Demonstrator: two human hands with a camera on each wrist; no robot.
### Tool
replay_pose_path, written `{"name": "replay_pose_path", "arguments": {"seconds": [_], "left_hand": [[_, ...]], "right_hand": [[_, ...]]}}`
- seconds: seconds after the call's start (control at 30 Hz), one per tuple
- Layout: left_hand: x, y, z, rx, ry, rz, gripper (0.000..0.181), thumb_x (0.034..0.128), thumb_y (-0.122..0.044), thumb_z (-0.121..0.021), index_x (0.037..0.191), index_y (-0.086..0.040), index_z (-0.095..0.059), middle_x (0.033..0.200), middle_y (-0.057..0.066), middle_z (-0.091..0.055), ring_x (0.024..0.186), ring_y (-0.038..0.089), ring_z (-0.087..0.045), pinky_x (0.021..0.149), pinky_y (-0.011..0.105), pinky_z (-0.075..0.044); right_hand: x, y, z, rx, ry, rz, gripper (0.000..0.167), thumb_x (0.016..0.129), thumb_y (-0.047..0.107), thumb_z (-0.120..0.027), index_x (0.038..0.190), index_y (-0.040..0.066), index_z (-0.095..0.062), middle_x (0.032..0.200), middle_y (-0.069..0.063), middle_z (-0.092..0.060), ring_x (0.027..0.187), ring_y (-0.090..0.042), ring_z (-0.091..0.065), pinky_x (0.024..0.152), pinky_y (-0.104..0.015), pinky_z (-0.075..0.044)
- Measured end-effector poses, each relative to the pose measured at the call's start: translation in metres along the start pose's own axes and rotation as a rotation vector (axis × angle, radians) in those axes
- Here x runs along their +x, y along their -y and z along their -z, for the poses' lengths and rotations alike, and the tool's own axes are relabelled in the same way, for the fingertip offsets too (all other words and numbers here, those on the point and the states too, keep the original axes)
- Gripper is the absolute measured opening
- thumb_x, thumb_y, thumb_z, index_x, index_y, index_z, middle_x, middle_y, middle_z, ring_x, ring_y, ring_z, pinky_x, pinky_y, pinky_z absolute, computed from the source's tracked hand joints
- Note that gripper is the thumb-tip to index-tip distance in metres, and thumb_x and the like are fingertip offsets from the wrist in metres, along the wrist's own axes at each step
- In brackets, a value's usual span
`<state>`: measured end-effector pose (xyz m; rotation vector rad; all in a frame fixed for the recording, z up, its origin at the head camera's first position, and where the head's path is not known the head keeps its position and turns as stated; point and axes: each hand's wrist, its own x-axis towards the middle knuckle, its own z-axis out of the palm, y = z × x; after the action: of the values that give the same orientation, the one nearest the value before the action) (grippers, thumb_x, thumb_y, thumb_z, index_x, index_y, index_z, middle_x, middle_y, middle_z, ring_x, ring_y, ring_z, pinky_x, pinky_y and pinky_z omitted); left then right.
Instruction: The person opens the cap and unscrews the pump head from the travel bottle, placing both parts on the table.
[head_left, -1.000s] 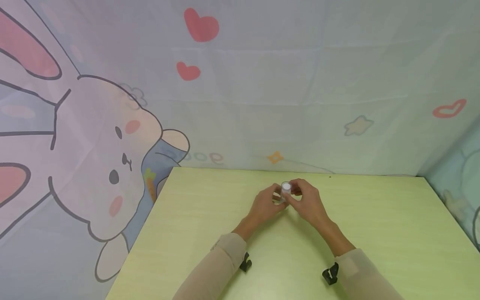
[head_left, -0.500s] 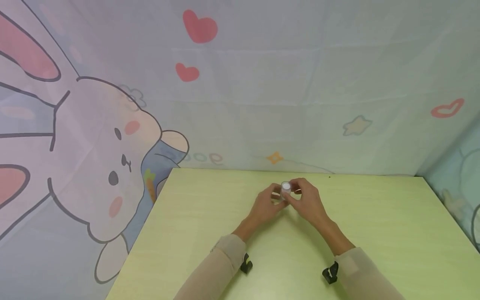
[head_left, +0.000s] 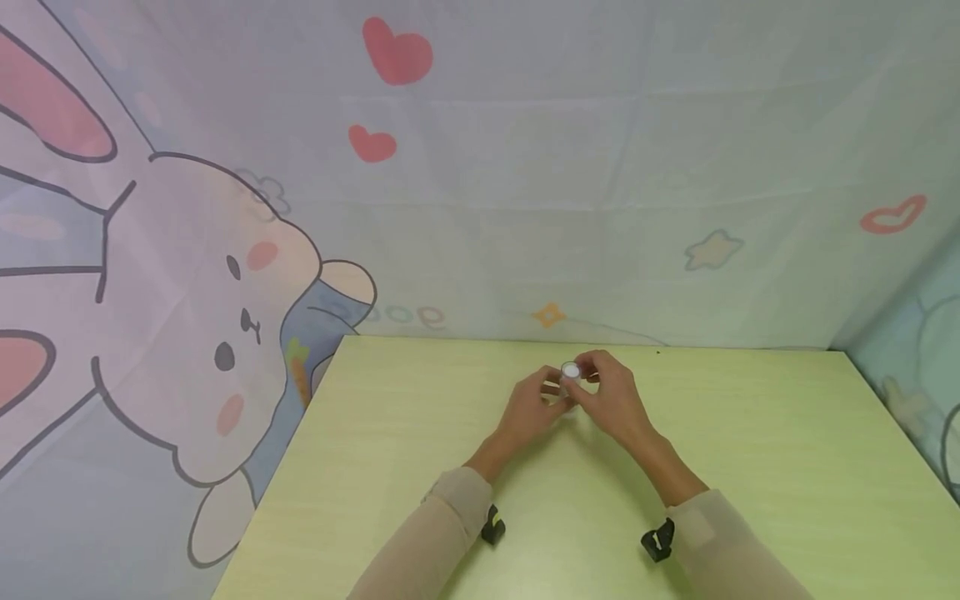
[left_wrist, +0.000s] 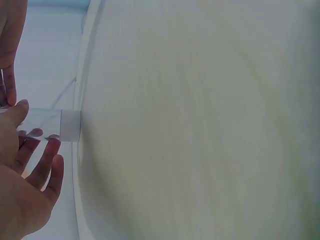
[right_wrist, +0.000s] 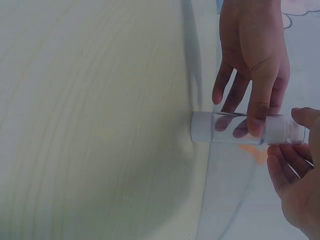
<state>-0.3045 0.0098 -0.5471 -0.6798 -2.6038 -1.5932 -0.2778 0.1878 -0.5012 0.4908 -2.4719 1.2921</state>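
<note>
Between my hands a small clear cylindrical bottle (right_wrist: 235, 135) stands upright on the table. Its base is white, and a white collar sits below a clear upper end. My left hand (head_left: 529, 410) holds the clear body between thumb and fingers; in the right wrist view this left hand (right_wrist: 255, 55) reaches in from above. Higher up, my right hand (head_left: 613, 400) pinches the top end, its thumb and fingers on opposite sides. From above, the top shows as a white disc with a clear rim. Fingers cover parts of the bottle in every view.
The pale yellow-green table (head_left: 420, 417) ends at a cloth backdrop (head_left: 510, 167) printed with a rabbit, hearts and stars. Black clip-like pieces (head_left: 658, 542) show at both sleeve cuffs. A tiny dark speck lies near the table's back edge.
My right hand has shifted slightly up and to the left at the bottle's top. The left hand keeps its hold almost unmoved, and the view has drifted a little.
</note>
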Motion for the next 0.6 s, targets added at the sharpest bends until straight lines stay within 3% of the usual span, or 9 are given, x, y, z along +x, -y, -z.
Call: {"name": "replay_pose_path", "arguments": {"seconds": [0.3, 0.6], "left_hand": [[-0.0002, -0.0004, 0.001, 0.054, 0.009, -0.005, 0.037, 0.1022, -0.035, -0.074, 0.128, -0.011, -0.065, 0.131, 0.005, -0.071, 0.116, 0.026, -0.072, 0.096, 0.04, -0.062], [0.0009, -0.0006, 0.0002, 0.051, 0.004, -0.014, 0.034, 0.102, -0.031, -0.075, 0.127, -0.01, -0.065, 0.13, 0.007, -0.071, 0.116, 0.028, -0.072, 0.096, 0.04, -0.061]], "right_hand": [[0.0002, 0.0004, 0.003, -0.002, 0.021, 0.002, 0.033, 0.098, 0.016, -0.079, 0.121, -0.002, -0.063, 0.113, -0.015, -0.067, 0.107, -0.035, -0.066, 0.096, -0.057, -0.058], [0.0005, -0.0008, 0.0046, -0.01, 0.029, 0.006, 0.033, 0.098, 0.016, -0.079, 0.122, -0.001, -0.063, 0.113, -0.014, -0.067, 0.106, -0.034, -0.066, 0.095, -0.056, -0.058]]}}
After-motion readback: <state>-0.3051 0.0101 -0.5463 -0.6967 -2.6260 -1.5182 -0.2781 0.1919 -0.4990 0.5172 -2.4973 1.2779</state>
